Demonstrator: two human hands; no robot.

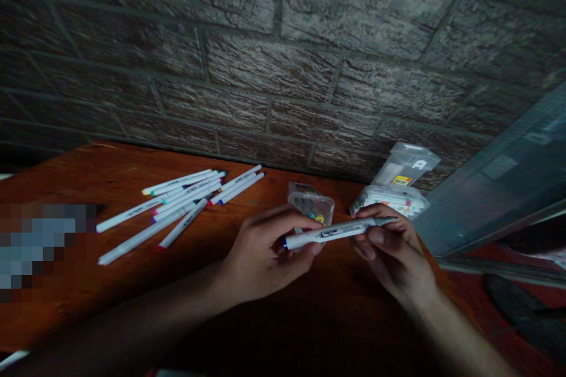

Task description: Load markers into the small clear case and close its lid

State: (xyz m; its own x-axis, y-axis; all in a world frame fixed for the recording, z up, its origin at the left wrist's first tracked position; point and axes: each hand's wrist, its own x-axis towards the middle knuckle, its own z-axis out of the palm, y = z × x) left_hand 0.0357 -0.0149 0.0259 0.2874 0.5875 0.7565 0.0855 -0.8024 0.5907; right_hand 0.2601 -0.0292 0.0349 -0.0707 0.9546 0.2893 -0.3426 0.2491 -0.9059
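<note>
A white marker (338, 231) with a dark blue end and a bare grey nib section is held level above the table. My left hand (269, 247) pinches its blue-ended half between thumb and fingers. At the nib end, the fingers of my right hand (393, 247) are closed on the same marker. Behind my left hand stands a small clear plastic case (321, 203), partly hidden by the hand and marker. Several white markers (186, 194) with coloured ends lie in a loose pile to the left.
An open clear plastic box (409, 168) with a yellow label stands at the back right, with several markers (393, 200) inside. The wooden table (119, 174) meets a stone-block wall (243, 65). A glassy panel (495, 182) rises at right. A blurred-out patch covers the left edge.
</note>
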